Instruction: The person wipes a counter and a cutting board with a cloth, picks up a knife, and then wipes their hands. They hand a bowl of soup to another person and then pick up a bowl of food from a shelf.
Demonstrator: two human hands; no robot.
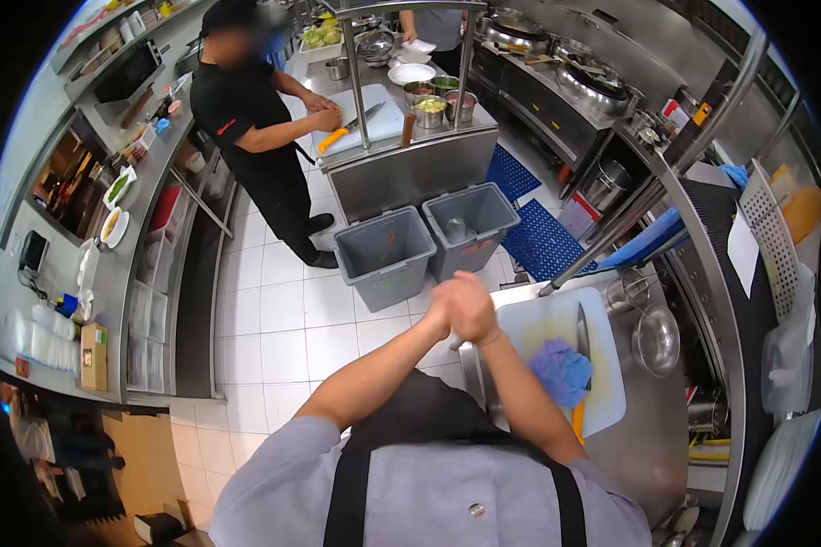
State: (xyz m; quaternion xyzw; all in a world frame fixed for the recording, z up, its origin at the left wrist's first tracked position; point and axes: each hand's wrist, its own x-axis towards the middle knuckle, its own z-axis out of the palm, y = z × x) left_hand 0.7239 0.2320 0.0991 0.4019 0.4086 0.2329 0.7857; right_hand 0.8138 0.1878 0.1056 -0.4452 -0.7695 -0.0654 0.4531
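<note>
My left hand [441,308] and my right hand [472,308] are pressed together in front of me, above the floor by the bins. The right hand's fingers wrap over the left hand, whose own fingers are mostly hidden. No tool shows in either. To the right, closest to my right arm, a pale cutting board [608,365] lies on the steel counter. On it are a crumpled blue-purple cloth [559,372] and a knife [583,330] with a yellow handle; the cloth partly covers the knife.
Two grey bins [385,260] stand ahead on the tiles. A person in black [255,137] works at a steel table with a yellow-handled knife [348,130]. Another person stands farther back. A strainer [655,341] sits right of the board. Blue mats [545,242] lie before the stoves.
</note>
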